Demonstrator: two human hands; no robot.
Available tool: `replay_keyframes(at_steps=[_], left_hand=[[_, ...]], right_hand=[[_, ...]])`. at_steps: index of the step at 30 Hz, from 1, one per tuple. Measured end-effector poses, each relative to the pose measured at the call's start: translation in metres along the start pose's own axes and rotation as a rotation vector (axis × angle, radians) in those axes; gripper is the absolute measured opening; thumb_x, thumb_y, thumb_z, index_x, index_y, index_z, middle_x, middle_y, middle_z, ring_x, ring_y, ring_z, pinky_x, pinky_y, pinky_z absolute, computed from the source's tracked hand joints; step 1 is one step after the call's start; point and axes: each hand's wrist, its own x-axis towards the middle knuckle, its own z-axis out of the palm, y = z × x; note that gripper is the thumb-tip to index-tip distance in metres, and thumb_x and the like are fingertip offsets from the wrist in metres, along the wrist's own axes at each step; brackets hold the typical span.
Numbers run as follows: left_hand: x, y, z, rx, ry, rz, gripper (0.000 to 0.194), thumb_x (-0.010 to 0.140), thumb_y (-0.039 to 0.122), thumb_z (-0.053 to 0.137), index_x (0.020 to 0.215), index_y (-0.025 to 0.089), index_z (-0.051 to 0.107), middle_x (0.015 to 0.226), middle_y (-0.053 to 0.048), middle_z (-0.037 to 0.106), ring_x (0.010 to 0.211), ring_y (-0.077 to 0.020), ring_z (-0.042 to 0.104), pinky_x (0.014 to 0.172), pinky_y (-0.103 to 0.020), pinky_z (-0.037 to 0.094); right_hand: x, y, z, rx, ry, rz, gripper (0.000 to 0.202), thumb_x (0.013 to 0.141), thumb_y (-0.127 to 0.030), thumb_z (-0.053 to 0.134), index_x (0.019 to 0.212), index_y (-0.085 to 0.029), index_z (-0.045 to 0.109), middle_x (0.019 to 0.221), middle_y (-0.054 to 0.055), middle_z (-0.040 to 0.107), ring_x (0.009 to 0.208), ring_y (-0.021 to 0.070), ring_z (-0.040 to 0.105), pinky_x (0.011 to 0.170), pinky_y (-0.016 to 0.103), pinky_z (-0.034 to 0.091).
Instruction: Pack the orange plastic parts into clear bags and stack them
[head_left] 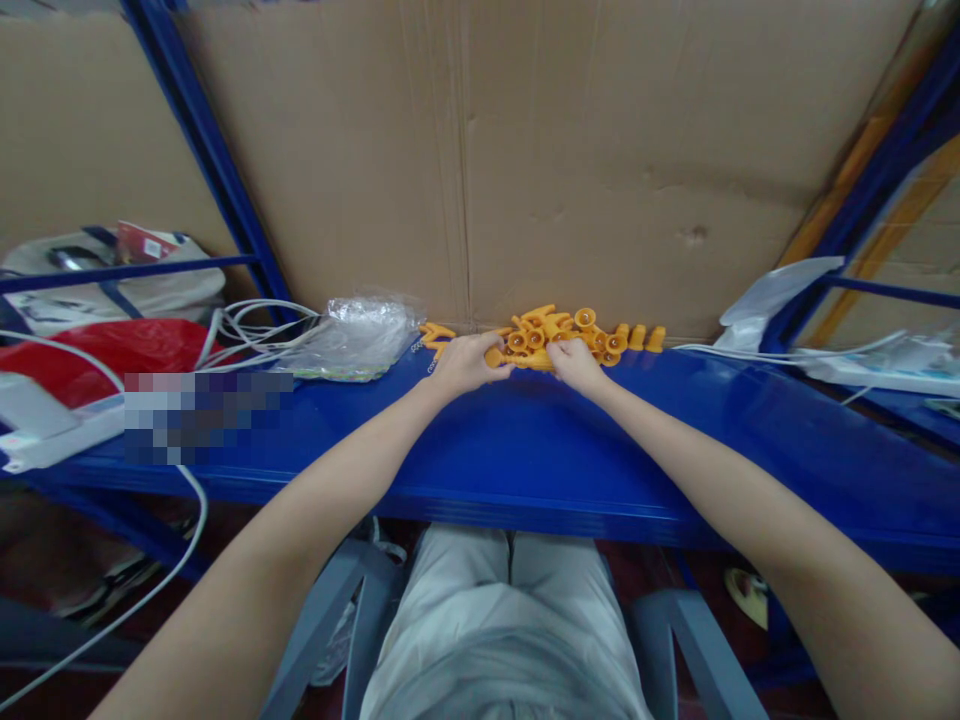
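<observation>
Pinching round orange piece point(493, 357), left hand point(463, 366); right hand point(576, 363) at orange pile point(535, 339), grip unclear; hands over blue table point(510, 450).

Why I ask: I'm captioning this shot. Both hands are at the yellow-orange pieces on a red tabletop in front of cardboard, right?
The colour is wrong: the tabletop is blue, as the head view shows. The left hand and right hand are at the yellow-orange pieces in front of cardboard.

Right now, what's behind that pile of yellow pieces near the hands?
A tall cardboard panel stands behind the yellow pieces, at the back of the blue table. The pieces hide the panel's foot there, so anything small behind them can't be seen.
</observation>
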Motion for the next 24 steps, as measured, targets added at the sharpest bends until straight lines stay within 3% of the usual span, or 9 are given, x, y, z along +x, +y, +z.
replay_keyframes(at_steps=[2, 4, 9, 11, 16, 21, 24], left_hand=[[0.0, 0.0, 0.0, 0.009, 0.002, 0.019, 0.025, 0.071, 0.038, 0.07, 0.087, 0.019, 0.066, 0.076, -0.002, 0.069, 0.069, -0.0177, 0.064, 0.066, -0.026, 0.044], [0.001, -0.001, 0.0, 0.001, 0.002, 0.022, 0.025, 0.071, 0.038, 0.071, 0.087, 0.019, 0.065, 0.074, -0.002, 0.069, 0.068, -0.0173, 0.063, 0.064, -0.025, 0.043], [0.003, -0.004, 0.001, -0.123, 0.007, -0.017, 0.026, 0.071, 0.041, 0.071, 0.084, 0.019, 0.064, 0.063, 0.003, 0.061, 0.058, -0.0131, 0.055, 0.058, -0.023, 0.037], [0.004, -0.005, 0.002, -0.166, -0.001, -0.021, 0.027, 0.07, 0.041, 0.072, 0.083, 0.019, 0.064, 0.058, 0.005, 0.056, 0.054, -0.0113, 0.05, 0.056, -0.022, 0.034], [0.003, -0.006, 0.004, -0.16, -0.032, -0.023, 0.027, 0.07, 0.041, 0.071, 0.084, 0.02, 0.064, 0.052, 0.007, 0.05, 0.05, -0.0106, 0.046, 0.054, -0.022, 0.031], [0.002, -0.005, 0.002, -0.105, 0.008, 0.009, 0.025, 0.072, 0.04, 0.07, 0.086, 0.021, 0.064, 0.062, 0.004, 0.06, 0.058, -0.0125, 0.054, 0.058, -0.022, 0.036], [0.002, -0.005, -0.001, -0.073, 0.025, 0.026, 0.024, 0.072, 0.038, 0.071, 0.087, 0.021, 0.064, 0.068, 0.002, 0.064, 0.063, -0.0143, 0.059, 0.061, -0.023, 0.039]], right_hand=[[0.001, 0.001, 0.001, 0.137, -0.148, 0.117, 0.039, 0.09, -0.03, 0.034, 0.054, -0.021, 0.047, 0.04, 0.0, 0.042, 0.038, 0.0123, 0.037, 0.043, 0.026, 0.031], [0.001, 0.004, 0.0, 0.175, -0.209, 0.105, 0.043, 0.093, -0.037, 0.032, 0.058, -0.021, 0.05, 0.041, 0.0, 0.043, 0.037, 0.0118, 0.036, 0.041, 0.025, 0.032], [-0.003, 0.009, -0.009, -0.271, 0.071, -0.368, 0.042, 0.095, -0.04, 0.033, 0.069, -0.018, 0.056, 0.065, 0.007, 0.063, 0.062, 0.0174, 0.057, 0.056, 0.026, 0.038], [-0.005, 0.009, -0.012, -0.455, 0.117, -0.463, 0.04, 0.095, -0.036, 0.033, 0.072, -0.016, 0.06, 0.074, 0.011, 0.066, 0.07, 0.0194, 0.06, 0.059, 0.027, 0.036], [-0.007, 0.005, -0.013, -0.52, 0.124, -0.418, 0.041, 0.094, -0.031, 0.034, 0.069, -0.015, 0.062, 0.068, 0.012, 0.065, 0.064, 0.0197, 0.059, 0.06, 0.028, 0.033], [0.0, 0.003, -0.009, -0.315, 0.117, -0.301, 0.043, 0.093, -0.032, 0.037, 0.056, -0.019, 0.055, 0.054, 0.007, 0.058, 0.057, 0.0181, 0.055, 0.058, 0.028, 0.036], [0.005, 0.005, -0.006, -0.123, 0.019, -0.164, 0.047, 0.092, -0.033, 0.035, 0.048, -0.021, 0.048, 0.044, 0.004, 0.051, 0.049, 0.0155, 0.051, 0.055, 0.027, 0.039]])
